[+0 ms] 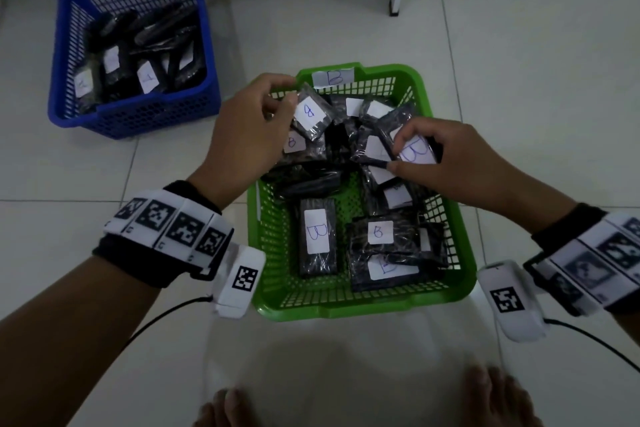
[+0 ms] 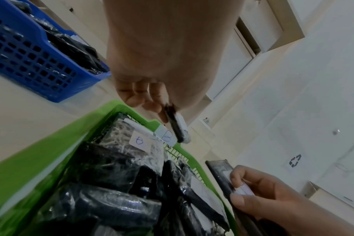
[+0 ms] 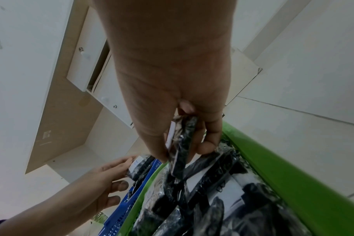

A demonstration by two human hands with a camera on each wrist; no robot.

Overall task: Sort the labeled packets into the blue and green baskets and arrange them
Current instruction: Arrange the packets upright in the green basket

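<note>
Pinching one packet [image 1: 310, 113] each, left hand [image 1: 246, 135] and right hand [image 1: 446, 159] over green basket [image 1: 273, 253].

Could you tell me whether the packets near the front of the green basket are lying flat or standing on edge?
Flat. The front packets in the green basket lie label-up, their B labels fully readable from above.

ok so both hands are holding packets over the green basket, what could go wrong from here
1. The left hand pinches its packet by one edge over the green basket; it might slip.
2. The right hand lifts a packet out of a crowded, overlapping pile and may drag neighbours askew.
3. Some labels are hidden or faint, so misreading one is possible.
</note>
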